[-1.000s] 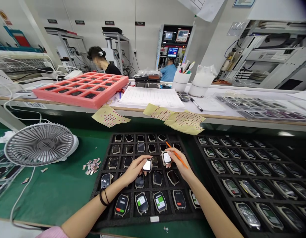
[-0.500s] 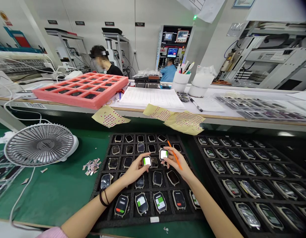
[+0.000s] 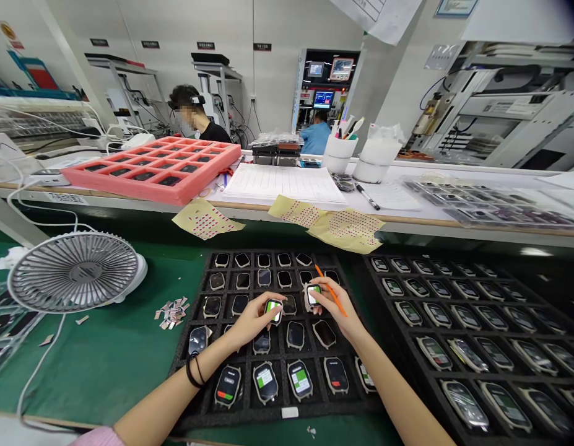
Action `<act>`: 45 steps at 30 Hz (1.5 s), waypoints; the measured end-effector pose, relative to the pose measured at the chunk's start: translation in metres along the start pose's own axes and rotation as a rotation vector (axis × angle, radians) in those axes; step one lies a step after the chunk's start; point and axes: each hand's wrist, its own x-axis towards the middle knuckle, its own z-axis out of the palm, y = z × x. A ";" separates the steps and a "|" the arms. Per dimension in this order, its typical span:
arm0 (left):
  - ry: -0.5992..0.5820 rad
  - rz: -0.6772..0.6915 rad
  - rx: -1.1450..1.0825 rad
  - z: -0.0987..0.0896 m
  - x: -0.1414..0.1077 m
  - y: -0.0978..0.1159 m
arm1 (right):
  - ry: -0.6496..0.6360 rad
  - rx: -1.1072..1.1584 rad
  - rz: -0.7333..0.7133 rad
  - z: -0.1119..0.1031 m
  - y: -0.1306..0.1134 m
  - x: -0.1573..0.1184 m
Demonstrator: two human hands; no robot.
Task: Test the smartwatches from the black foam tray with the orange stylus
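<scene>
My left hand (image 3: 250,323) is shut on a square smartwatch body (image 3: 273,311), its lit screen showing green. My right hand (image 3: 335,305) pinches a second smartwatch body (image 3: 313,295) with a lit screen, and an orange stylus (image 3: 331,290) lies along its fingers. Both hands hover over a black foam tray (image 3: 268,417) holding rows of watch bodies, with several screens lit and the rest dark. The nearest seated watch (image 3: 289,304) lies just between my hands, partly hidden by them.
A second black tray of watches (image 3: 454,316) lies to the right. To the left stand a white desk fan (image 3: 75,271) and scattered film scraps (image 3: 172,311). Beyond, a bench holds a pink foam tray (image 3: 152,168), papers and cups. A co-worker (image 3: 212,124) sits behind it.
Both held watches have dropped slightly toward the tray and turned, their screens now showing more green. The right-hand watch has shifted a little rightward.
</scene>
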 end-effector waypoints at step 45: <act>-0.058 0.033 -0.029 0.000 -0.001 -0.005 | -0.022 0.000 -0.061 0.002 -0.001 -0.001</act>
